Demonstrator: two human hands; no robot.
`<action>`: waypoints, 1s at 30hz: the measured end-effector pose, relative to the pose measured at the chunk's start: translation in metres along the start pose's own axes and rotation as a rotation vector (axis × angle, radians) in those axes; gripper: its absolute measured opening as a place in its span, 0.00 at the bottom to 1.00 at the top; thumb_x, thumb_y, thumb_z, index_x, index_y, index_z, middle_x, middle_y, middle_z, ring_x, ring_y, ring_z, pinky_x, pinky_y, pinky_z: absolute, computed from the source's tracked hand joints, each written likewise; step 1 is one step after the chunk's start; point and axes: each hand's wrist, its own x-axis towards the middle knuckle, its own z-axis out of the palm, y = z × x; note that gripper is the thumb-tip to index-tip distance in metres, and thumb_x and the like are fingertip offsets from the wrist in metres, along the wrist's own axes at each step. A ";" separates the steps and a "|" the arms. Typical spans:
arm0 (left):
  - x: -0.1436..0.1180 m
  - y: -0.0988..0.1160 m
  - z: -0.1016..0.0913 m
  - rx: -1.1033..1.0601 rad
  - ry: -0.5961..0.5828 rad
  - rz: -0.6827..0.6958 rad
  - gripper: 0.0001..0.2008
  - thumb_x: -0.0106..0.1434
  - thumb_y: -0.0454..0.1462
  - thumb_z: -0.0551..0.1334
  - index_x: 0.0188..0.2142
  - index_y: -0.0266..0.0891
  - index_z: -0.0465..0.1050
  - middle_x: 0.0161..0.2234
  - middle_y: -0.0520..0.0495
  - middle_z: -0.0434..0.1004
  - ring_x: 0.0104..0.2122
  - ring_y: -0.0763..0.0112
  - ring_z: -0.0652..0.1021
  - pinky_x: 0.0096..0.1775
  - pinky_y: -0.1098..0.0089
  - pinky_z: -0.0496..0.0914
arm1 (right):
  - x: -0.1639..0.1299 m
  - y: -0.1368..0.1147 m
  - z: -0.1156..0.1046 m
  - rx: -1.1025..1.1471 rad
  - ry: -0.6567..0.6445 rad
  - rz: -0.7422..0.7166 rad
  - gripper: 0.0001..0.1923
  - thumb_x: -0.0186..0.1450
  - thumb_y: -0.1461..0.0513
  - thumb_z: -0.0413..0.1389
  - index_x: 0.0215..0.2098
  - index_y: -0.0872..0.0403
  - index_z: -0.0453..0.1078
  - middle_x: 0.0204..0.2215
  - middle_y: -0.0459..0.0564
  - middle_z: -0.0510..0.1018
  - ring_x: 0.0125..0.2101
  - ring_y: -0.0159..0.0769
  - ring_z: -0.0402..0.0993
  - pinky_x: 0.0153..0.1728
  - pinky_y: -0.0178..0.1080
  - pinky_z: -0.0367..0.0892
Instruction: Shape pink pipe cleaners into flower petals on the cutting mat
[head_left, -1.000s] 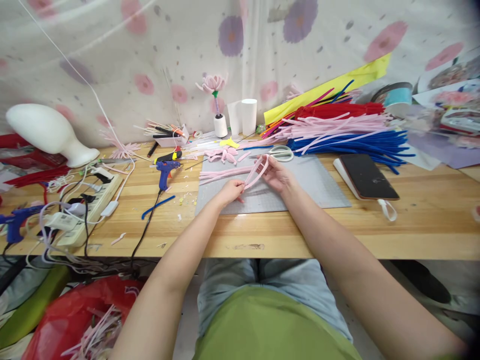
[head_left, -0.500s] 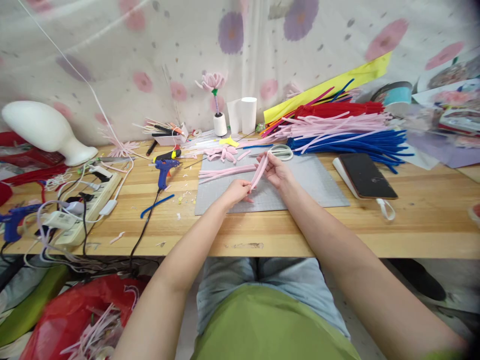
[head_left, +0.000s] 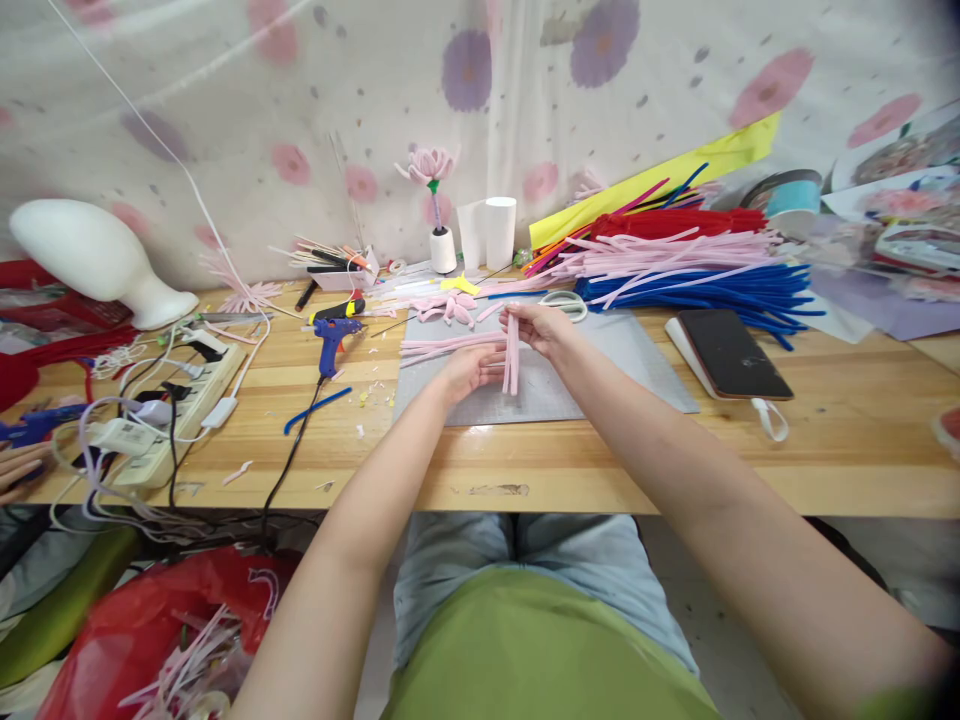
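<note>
A few pink pipe cleaners point(head_left: 512, 365) hang down over the grey cutting mat point(head_left: 622, 375). Their top ends are pinched between the fingertips of my right hand point(head_left: 541, 328). My left hand point(head_left: 471, 370) is just to the left, its fingers stretched out towards the hanging strips; whether they touch is hard to see. More pink pipe cleaners point(head_left: 431, 347) lie on the mat beyond my left hand. Behind my hands rest folded pink pieces point(head_left: 450, 308) and a pair of scissors point(head_left: 574, 305), partly covered by my right hand.
Blue pipe cleaners point(head_left: 697, 300) and other bundles lie at the back right, near a phone point(head_left: 735, 352). A blue glue gun point(head_left: 330, 340) and a power strip point(head_left: 180, 420) sit to the left. A pink flower point(head_left: 430, 167) stands behind. Another person's hand point(head_left: 21, 470) shows far left.
My left hand has let go of the lower ends of the pink pipe cleaners and its fingers have straightened. The strips now hang upright from my right hand. Another person's hand has appeared far left.
</note>
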 end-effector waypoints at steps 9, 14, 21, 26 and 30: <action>0.021 0.003 0.019 0.164 0.137 0.005 0.03 0.58 0.30 0.59 0.29 0.30 0.70 0.22 0.47 0.75 0.23 0.73 0.76 0.37 0.66 0.70 | -0.007 0.007 0.020 -0.092 0.052 -0.021 0.09 0.59 0.71 0.53 0.21 0.60 0.67 0.15 0.45 0.73 0.19 0.26 0.71 0.23 0.29 0.69; 0.017 0.003 0.016 0.097 0.108 -0.030 0.08 0.61 0.31 0.53 0.32 0.30 0.70 0.24 0.43 0.75 0.24 0.70 0.77 0.35 0.66 0.71 | -0.008 0.007 0.021 -0.162 0.036 -0.091 0.06 0.56 0.71 0.56 0.22 0.59 0.67 0.16 0.46 0.73 0.20 0.27 0.70 0.23 0.29 0.68; 0.012 -0.005 0.018 0.016 0.067 -0.043 0.09 0.63 0.31 0.50 0.30 0.31 0.67 0.20 0.49 0.70 0.21 0.75 0.74 0.30 0.69 0.71 | -0.004 0.016 0.021 -0.190 0.058 -0.219 0.03 0.54 0.67 0.58 0.23 0.58 0.69 0.18 0.44 0.73 0.20 0.26 0.69 0.26 0.32 0.67; 0.007 -0.011 0.017 0.020 0.079 -0.029 0.09 0.64 0.31 0.48 0.31 0.33 0.65 0.16 0.55 0.62 0.16 0.80 0.67 0.26 0.73 0.69 | -0.001 0.026 0.019 -0.092 0.077 -0.273 0.04 0.53 0.68 0.57 0.21 0.58 0.68 0.17 0.42 0.71 0.22 0.27 0.68 0.31 0.34 0.68; 0.003 -0.016 0.010 -0.010 0.100 -0.053 0.09 0.63 0.30 0.48 0.30 0.32 0.64 0.21 0.49 0.69 0.20 0.78 0.71 0.28 0.72 0.70 | -0.001 0.032 0.018 -0.010 0.102 -0.182 0.06 0.55 0.69 0.55 0.21 0.57 0.65 0.16 0.41 0.70 0.23 0.26 0.69 0.30 0.32 0.68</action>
